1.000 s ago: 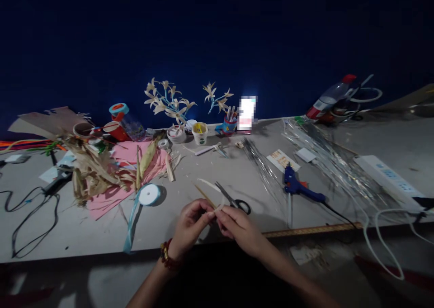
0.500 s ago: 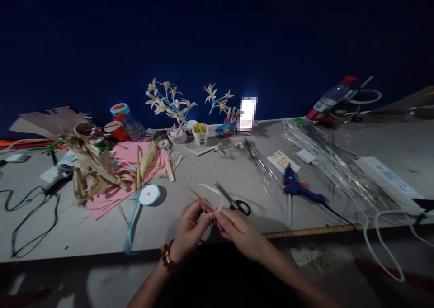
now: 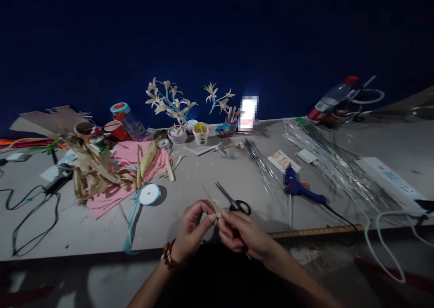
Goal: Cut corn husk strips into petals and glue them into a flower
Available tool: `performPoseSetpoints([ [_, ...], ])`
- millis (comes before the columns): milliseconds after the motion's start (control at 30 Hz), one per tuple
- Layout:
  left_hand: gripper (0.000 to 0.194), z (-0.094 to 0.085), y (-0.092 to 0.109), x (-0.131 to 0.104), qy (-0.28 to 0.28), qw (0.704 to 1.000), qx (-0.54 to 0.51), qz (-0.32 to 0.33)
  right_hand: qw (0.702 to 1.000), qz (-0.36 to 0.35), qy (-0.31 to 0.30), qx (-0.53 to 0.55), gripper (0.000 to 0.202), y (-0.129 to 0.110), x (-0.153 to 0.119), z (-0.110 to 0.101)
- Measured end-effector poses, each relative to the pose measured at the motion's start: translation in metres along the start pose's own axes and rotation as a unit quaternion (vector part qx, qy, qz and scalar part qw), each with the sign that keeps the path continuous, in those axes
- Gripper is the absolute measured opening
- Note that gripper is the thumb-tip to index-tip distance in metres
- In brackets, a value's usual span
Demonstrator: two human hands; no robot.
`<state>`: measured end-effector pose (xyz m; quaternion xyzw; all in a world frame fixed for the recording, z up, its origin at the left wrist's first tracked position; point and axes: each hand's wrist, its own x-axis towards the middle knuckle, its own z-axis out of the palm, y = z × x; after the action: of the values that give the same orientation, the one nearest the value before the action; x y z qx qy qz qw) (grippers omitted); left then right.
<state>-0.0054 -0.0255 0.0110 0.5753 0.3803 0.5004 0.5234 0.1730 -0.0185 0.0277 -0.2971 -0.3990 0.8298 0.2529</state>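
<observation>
My left hand (image 3: 195,224), with a beaded bracelet (image 3: 168,255) at its wrist, pinches a thin pale strip of corn husk (image 3: 213,202) between thumb and forefinger. The strip's narrow end points up and away to the left. Right beside it, my right hand (image 3: 244,232) has its thumb and finger closed on the near end of the same strip, its other fingers curled. Just beyond my right hand lie black-handled scissors (image 3: 233,200), their blades pointing up and left. The fingers hide most of the strip's lower end.
Left of my hands are a blue ribbon spool (image 3: 149,195) and dried corn husks (image 3: 95,168) on pink sheets. At right lie a blue glue gun (image 3: 300,188), bundled wires (image 3: 262,163) and a power strip (image 3: 389,181). Husk flowers (image 3: 171,102) stand at the back.
The strip has swung more upright and a little right. The loose pale end by the scissors no longer shows. My right hand has shifted slightly right, its fingers more curled.
</observation>
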Motion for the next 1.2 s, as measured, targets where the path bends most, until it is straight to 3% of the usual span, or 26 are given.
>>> performPoseSetpoints([
  [133, 0.016, -0.0018, -0.0030, 0.0008, 0.014, 0.999, 0.043, 0.011, 0.953, -0.080, 0.135, -0.258, 0.055, -0.0045, -0.0037, 0.0074],
  [233, 0.016, -0.0023, -0.0030, 0.0008, 0.020, 0.998, 0.049, 0.025, 0.934, -0.080, 0.150, -0.313, 0.056, -0.0052, -0.0033, 0.0106],
  [300, 0.015, -0.0020, -0.0014, 0.0001, 0.014, 0.999, 0.042, 0.023, 0.959, -0.071, 0.116, -0.248, 0.057, -0.0036, -0.0012, 0.0099],
  [400, 0.013, -0.0010, 0.0018, -0.0010, -0.001, 1.000, 0.016, 0.014, 0.997, -0.030, 0.039, -0.059, 0.055, -0.0003, 0.0017, 0.0066],
  [500, 0.012, -0.0007, 0.0029, -0.0007, -0.011, 1.000, -0.015, 0.013, 0.997, 0.020, -0.035, 0.073, 0.051, 0.0007, 0.0025, 0.0032],
  [567, 0.013, -0.0013, 0.0020, 0.0002, -0.011, 1.000, -0.017, 0.015, 0.996, 0.020, -0.043, 0.074, 0.051, -0.0004, 0.0021, 0.0020],
  [667, 0.015, -0.0034, -0.0007, 0.0013, 0.003, 1.000, 0.017, 0.012, 0.996, -0.036, 0.032, -0.070, 0.054, -0.0024, 0.0011, 0.0030],
  [767, 0.015, -0.0057, -0.0020, 0.0009, 0.005, 0.998, 0.061, 0.029, 0.967, -0.070, 0.108, -0.218, 0.057, -0.0029, 0.0005, 0.0065],
  [833, 0.015, -0.0065, -0.0014, 0.0002, 0.003, 0.996, 0.079, 0.041, 0.957, -0.069, 0.130, -0.252, 0.058, -0.0020, 0.0009, 0.0084],
  [933, 0.015, -0.0058, 0.0002, -0.0004, -0.002, 0.997, 0.072, 0.034, 0.971, -0.064, 0.110, -0.203, 0.058, -0.0007, 0.0027, 0.0091],
  [1033, 0.015, -0.0039, 0.0008, 0.0005, -0.014, 1.000, 0.021, 0.013, 0.996, -0.037, 0.051, -0.067, 0.057, -0.0010, 0.0039, 0.0082],
  [1200, 0.015, -0.0036, -0.0011, 0.0041, -0.032, 0.998, -0.050, 0.024, 0.996, 0.004, -0.032, 0.081, 0.053, -0.0036, 0.0006, 0.0054],
])
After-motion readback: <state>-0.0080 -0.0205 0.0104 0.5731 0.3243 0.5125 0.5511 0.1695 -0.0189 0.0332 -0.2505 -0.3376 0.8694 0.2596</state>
